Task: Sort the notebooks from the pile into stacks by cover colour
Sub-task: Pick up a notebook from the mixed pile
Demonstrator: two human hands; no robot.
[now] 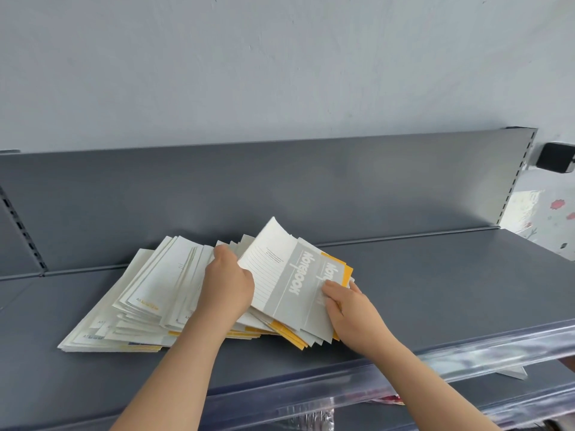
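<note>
A loose pile of notebooks (pixel 137 309) is fanned out on a dark grey shelf (pixel 435 290), mostly white backs up, with yellow edges showing. On the pile's right side a grey-covered notebook (pixel 289 275) printed NOTEBOOK is tilted up. My left hand (pixel 228 283) grips its left edge, fingers tucked beneath it. My right hand (pixel 345 301) pinches the lower right part of the grey covers. A yellow-covered notebook (pixel 337 265) peeks out just behind them.
The shelf's grey back panel (pixel 280 188) rises behind the pile, with slotted uprights at both sides. A clear plastic strip (pixel 404 365) runs along the front edge. Bare shelf lies left and right of the pile. A black box (pixel 555 157) hangs on the wall at right.
</note>
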